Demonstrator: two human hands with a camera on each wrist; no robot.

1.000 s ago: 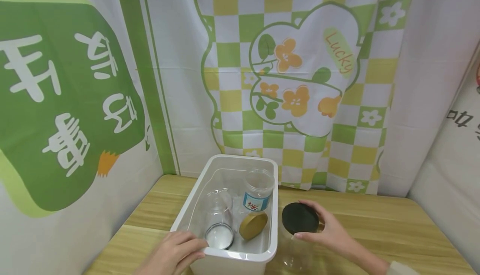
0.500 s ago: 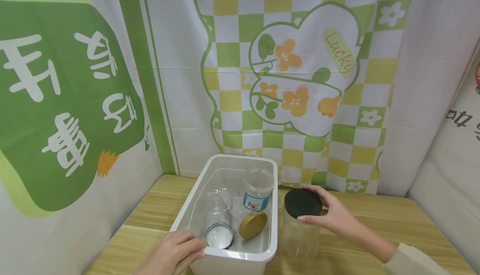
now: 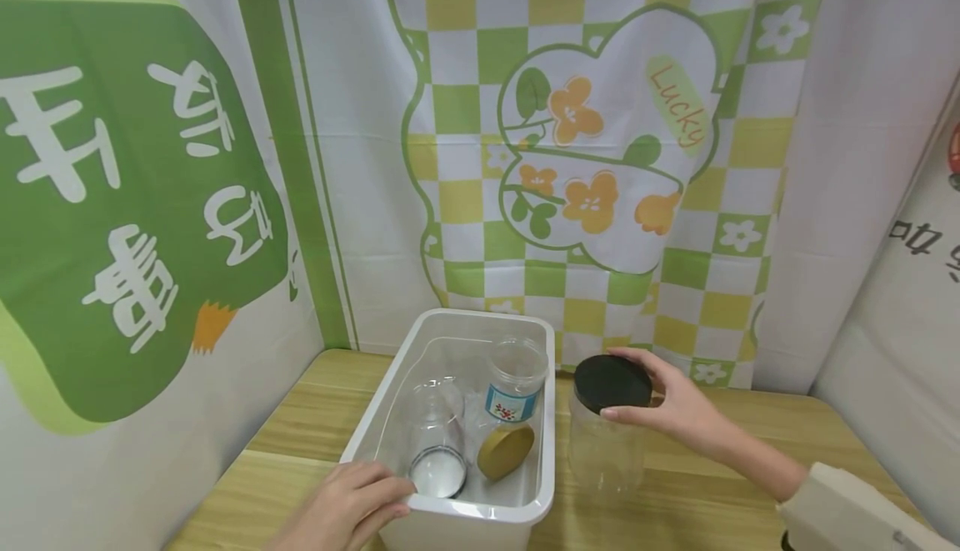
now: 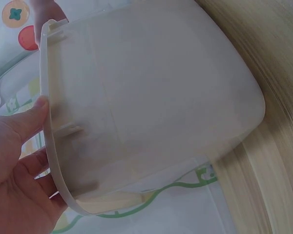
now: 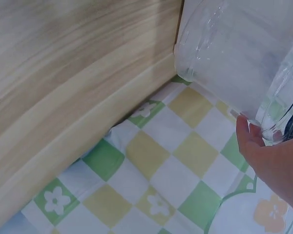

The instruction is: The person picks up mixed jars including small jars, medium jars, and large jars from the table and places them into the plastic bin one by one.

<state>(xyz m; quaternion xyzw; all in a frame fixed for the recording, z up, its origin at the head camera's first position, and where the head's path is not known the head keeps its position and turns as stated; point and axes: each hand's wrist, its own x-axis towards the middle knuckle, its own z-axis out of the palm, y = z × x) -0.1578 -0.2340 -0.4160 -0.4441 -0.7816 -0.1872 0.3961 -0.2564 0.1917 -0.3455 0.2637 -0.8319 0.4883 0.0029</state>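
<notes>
My right hand (image 3: 681, 405) grips a clear, wide jar (image 3: 606, 459) around its black lid (image 3: 612, 383), fingers at the far side and thumb at the near side. The jar stands upright, just right of a white plastic bin (image 3: 546, 484). In the right wrist view the fingers of my right hand (image 5: 271, 158) lie at the jar's lid end. My left hand (image 3: 348, 505) holds the near left corner of the bin's rim; in the left wrist view the thumb of that hand (image 4: 17, 161) presses the rim, with fingers curled on the other side.
Inside the bin lie a clear jar with a blue label (image 3: 513, 401), a gold lid (image 3: 506, 453) and a clear jar with a silver-rimmed end (image 3: 438, 473). The wooden table (image 3: 750, 451) extends to the right. Printed cloth (image 3: 465, 201) hangs behind.
My right hand has carried the black-lidded jar away from me and slightly right along the bin's side. My left hand and the bin have stayed still.
</notes>
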